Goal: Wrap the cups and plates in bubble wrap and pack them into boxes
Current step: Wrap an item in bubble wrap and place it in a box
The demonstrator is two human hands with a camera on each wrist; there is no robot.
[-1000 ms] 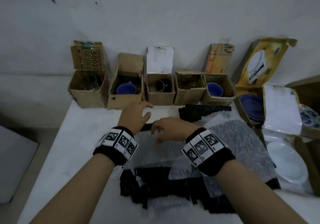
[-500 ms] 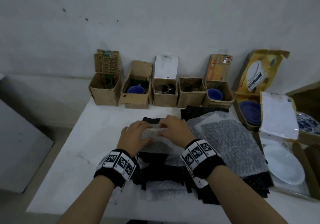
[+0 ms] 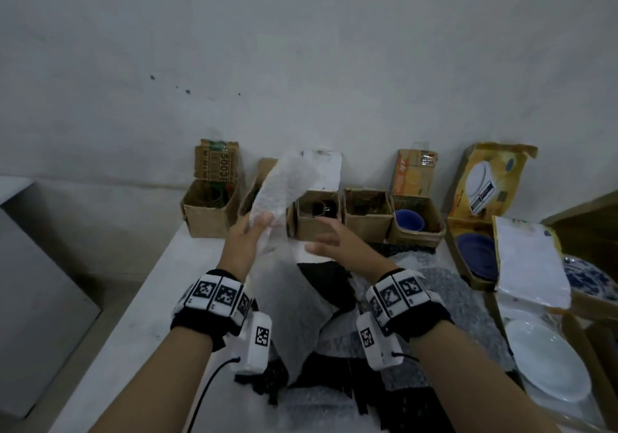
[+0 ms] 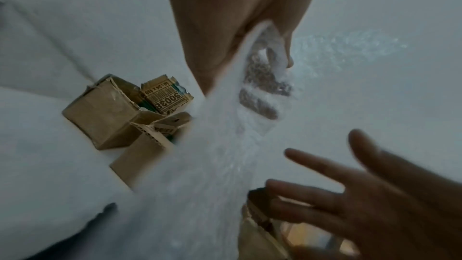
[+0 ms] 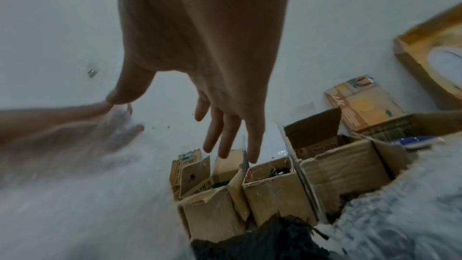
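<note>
The left hand (image 3: 245, 242) has its grip pinched on a translucent white bubble-wrap sheet (image 3: 287, 195), lifted above the white surface (image 3: 133, 315) before small brown cardboard boxes (image 3: 317, 218); the right hand (image 3: 337, 245) hovers beside, fingers spread, empty.

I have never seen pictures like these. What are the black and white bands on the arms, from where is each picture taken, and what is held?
No machine here: a person works with two bare hands. The patterned bands are worn on the wrists, beside small cameras. One picture comes from a camera on the head, looking down; the other two look along each hand from its wrist.

The left hand grips a sheet of bubble wrap and lifts it off the white table. The right hand is open with spread fingers and holds nothing.

On the table lie more bubble wrap and black packing material. At the back stands a row of small cardboard boxes; one holds a blue cup. At the right are a blue plate and a white plate.
</note>
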